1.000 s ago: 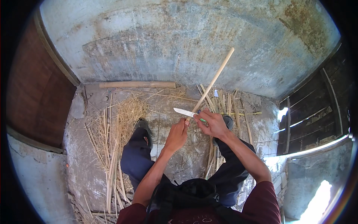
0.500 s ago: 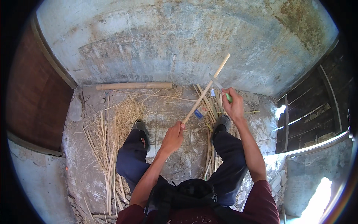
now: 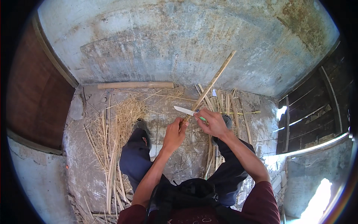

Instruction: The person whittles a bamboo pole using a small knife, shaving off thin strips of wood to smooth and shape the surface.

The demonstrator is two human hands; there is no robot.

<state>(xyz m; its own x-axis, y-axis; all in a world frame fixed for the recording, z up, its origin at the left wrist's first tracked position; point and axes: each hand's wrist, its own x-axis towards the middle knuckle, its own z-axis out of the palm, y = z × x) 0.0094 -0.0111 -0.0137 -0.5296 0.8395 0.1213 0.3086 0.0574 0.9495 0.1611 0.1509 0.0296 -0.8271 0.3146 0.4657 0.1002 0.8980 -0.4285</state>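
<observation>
The bamboo strip, thin, straight and tan with brownish mottling, slants upward right of the heap of shavings. Right of that heap, the left hand pinches the strip's lower end; farther right, the right hand grips a green-handled knife, blade crossing the strip.

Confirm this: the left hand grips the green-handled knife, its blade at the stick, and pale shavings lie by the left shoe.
Not quite: in the head view, the right hand grips the green-handled knife; the left hand holds the stick. The rest stands: its blade is at the stick, and pale shavings lie by the left shoe.
</observation>
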